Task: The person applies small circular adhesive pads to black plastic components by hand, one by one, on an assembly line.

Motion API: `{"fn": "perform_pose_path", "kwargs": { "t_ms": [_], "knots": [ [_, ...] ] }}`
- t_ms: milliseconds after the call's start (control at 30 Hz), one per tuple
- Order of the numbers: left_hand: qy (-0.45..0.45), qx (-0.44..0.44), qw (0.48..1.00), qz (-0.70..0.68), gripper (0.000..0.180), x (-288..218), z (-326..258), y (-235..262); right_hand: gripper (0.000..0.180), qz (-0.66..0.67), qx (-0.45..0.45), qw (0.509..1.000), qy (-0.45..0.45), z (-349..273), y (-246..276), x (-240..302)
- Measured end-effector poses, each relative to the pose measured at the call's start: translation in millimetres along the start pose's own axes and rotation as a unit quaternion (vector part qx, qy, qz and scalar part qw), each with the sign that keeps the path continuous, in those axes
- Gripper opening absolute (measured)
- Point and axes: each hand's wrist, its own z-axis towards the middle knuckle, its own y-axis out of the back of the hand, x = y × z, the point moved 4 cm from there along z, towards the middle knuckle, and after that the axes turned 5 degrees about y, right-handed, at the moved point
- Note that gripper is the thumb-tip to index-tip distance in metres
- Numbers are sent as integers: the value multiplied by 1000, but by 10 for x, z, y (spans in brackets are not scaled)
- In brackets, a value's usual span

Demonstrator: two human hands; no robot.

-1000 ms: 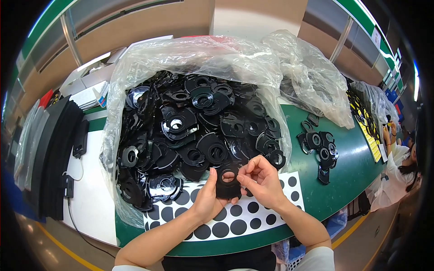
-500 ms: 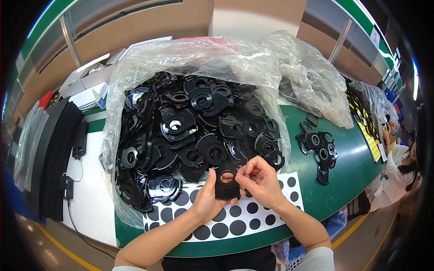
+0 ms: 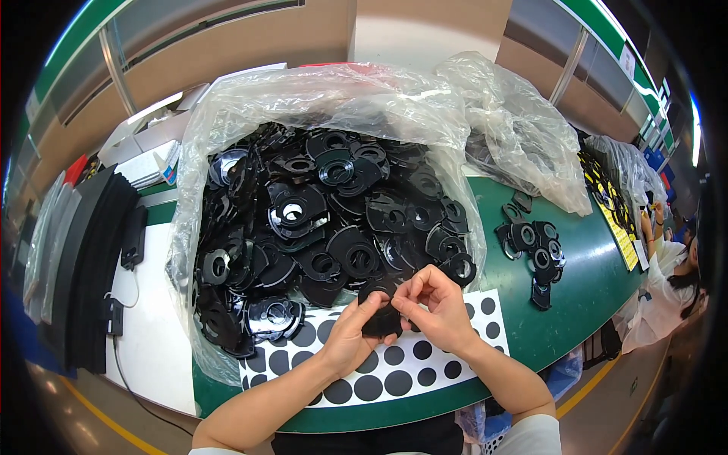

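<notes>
My left hand [image 3: 350, 334] and my right hand [image 3: 434, 309] meet over the near edge of the table, both gripping one flat black plastic part [image 3: 381, 321]. The right fingertips pinch at its top edge. Under the hands lies a white sheet with black round stickers [image 3: 394, 364]. Just beyond them a big clear plastic bag [image 3: 227, 121] lies open, heaped with several black plastic parts [image 3: 318, 212] that have round holes.
A small stack of the same black parts [image 3: 535, 246] sits to the right on the green table [image 3: 584, 288]. A second clear bag [image 3: 523, 129] lies behind it. Black foam strips [image 3: 83, 258] lie at the left. Another person [image 3: 671, 273] sits at the far right.
The hands have barely shifted. The right fingers have moved slightly on the top of the black part.
</notes>
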Motion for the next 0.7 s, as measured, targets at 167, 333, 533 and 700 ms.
{"fn": "perform_pose_path", "kwargs": {
  "t_ms": [167, 333, 533, 700],
  "knots": [
    [6, -10, 1000, -13, 18, 1, -13, -5, 23, -43, -6, 999, 10, -10, -23, 48],
    [5, -6, 1000, -21, 15, 28, 6, 34, 18, -208, -17, 967, 147, -5, -12, 120],
    [-15, 1, 1000, -15, 16, 22, -9, -8, 21, -458, -44, 808, 368, -78, -147, 353],
    [-24, -35, 999, 10, 20, 10, -21, -23, 23, -353, -80, 911, 198, -17, -26, 283]
  ]
}}
